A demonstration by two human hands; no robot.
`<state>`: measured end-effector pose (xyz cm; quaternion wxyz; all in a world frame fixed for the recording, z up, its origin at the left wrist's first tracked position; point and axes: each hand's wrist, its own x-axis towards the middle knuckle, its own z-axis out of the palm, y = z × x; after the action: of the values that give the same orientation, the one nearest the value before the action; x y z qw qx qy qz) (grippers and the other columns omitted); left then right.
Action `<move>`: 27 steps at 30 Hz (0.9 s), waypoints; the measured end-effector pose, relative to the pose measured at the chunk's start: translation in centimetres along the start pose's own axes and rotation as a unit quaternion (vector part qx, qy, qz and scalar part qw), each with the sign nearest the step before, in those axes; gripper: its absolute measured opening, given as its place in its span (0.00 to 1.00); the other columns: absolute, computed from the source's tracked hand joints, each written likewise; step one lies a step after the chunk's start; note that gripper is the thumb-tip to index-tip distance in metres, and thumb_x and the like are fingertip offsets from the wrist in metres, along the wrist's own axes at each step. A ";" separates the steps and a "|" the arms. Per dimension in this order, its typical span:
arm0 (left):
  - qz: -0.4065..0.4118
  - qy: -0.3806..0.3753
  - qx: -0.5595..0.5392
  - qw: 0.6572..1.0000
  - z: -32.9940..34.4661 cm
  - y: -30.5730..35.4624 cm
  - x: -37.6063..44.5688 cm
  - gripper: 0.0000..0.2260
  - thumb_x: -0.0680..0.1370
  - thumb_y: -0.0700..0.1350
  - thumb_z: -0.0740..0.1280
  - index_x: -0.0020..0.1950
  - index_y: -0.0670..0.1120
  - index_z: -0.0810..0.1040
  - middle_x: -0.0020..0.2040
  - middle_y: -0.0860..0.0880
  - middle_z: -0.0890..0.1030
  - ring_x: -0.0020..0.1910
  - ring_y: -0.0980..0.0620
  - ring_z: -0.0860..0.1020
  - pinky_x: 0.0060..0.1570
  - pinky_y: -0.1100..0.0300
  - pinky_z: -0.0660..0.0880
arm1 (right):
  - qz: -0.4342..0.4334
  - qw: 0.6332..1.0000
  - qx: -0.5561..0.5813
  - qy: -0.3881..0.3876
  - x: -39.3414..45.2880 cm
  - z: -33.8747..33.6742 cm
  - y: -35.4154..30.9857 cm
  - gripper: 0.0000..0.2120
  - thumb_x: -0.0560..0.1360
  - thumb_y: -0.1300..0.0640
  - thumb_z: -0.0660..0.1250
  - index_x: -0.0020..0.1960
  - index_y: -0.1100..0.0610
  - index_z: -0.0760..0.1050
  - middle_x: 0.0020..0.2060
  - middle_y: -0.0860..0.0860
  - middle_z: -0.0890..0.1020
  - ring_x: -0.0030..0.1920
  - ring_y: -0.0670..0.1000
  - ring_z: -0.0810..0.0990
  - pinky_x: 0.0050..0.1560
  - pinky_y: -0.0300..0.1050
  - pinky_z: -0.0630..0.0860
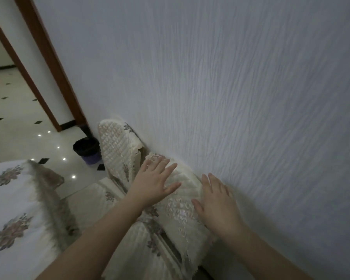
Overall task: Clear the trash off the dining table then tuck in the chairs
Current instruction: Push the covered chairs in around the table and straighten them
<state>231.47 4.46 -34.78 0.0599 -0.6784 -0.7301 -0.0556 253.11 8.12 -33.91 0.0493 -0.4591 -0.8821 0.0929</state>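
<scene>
Chair [182, 201], cream quilted cover: under both hands. Left hand [154, 184] and right hand [216, 203] flat, fingers released, grasping nothing.

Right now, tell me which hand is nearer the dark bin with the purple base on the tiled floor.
Left. The left hand lies flat on the near chair's cream quilted back, towards the dark bin with the purple base; the right hand rests farther off, beside the wall.

A textured pale wall [230, 87] fills most of the view. At its foot, on the glossy white floor [18, 110] with small black diamond insets, stands a purple bin [87, 150] lined with a black bag. A brown wooden door frame [42, 57] runs up the wall's left edge.
</scene>
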 end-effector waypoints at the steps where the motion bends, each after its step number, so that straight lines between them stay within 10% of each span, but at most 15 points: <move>1: -0.007 -0.016 0.003 1.000 1.0 -0.2 0.9 0.37 0.75 0.71 0.37 0.77 0.55 0.60 0.77 0.51 0.62 0.77 0.49 0.56 0.74 0.43 0.52 | 0.000 1.000 0.002 -0.014 0.9 0.8 0.6 0.36 0.80 0.38 0.51 0.79 0.55 0.43 0.78 0.53 0.49 0.77 0.53 0.50 0.75 0.51 0.49; 14: -0.039 -0.107 0.010 0.993 9.8 -2.7 8.6 0.38 0.77 0.69 0.40 0.79 0.47 0.53 0.79 0.48 0.55 0.78 0.48 0.49 0.75 0.44 0.46 | -0.014 0.996 0.025 -0.081 6.6 7.4 3.3 0.35 0.79 0.37 0.51 0.78 0.57 0.50 0.76 0.54 0.59 0.74 0.52 0.59 0.74 0.48 0.57; 27: 0.023 -0.057 -0.082 0.995 12.5 -5.6 12.7 0.19 0.81 0.58 0.53 0.64 0.50 0.69 0.65 0.50 0.73 0.65 0.49 0.71 0.68 0.51 0.62 | 0.054 0.993 0.019 -0.105 9.1 8.7 2.4 0.32 0.78 0.50 0.64 0.75 0.60 0.54 0.67 0.58 0.68 0.62 0.54 0.74 0.56 0.44 0.74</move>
<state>224.83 18.63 -45.06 -0.0369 -0.6995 -0.7097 -0.0752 248.28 15.88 -42.85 -0.0395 -0.4928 -0.8544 0.1598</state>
